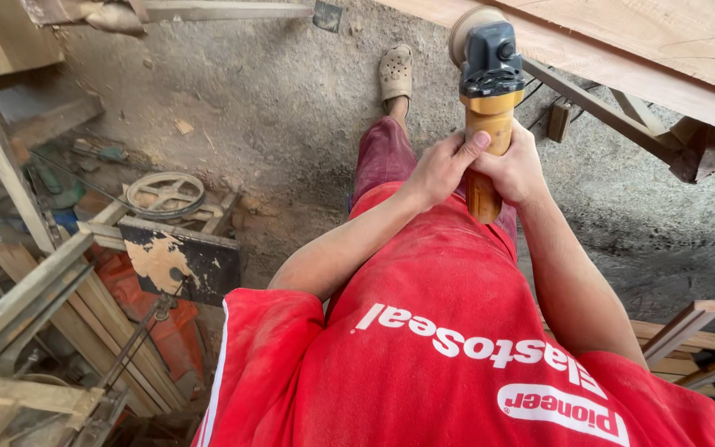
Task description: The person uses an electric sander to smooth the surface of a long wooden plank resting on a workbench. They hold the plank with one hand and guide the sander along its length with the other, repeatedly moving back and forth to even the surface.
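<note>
The yellow-bodied, black-headed angle grinder (487, 99) is gripped tightly by left hand (439, 170) and right hand (516, 170), its disc at the pale wooden plank (622, 50); gouging could be caused by tilt

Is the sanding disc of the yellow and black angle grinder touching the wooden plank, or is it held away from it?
Touching: the tan sanding disc of the yellow and black angle grinder meets the edge of the wooden plank. Whether it spins, cannot tell.

The angle grinder (488, 91) has a yellow-orange body and a black head with a round tan sanding disc at its far end. It points away, nearly upright in view, disc against the wooden plank's edge at far right.
</note>
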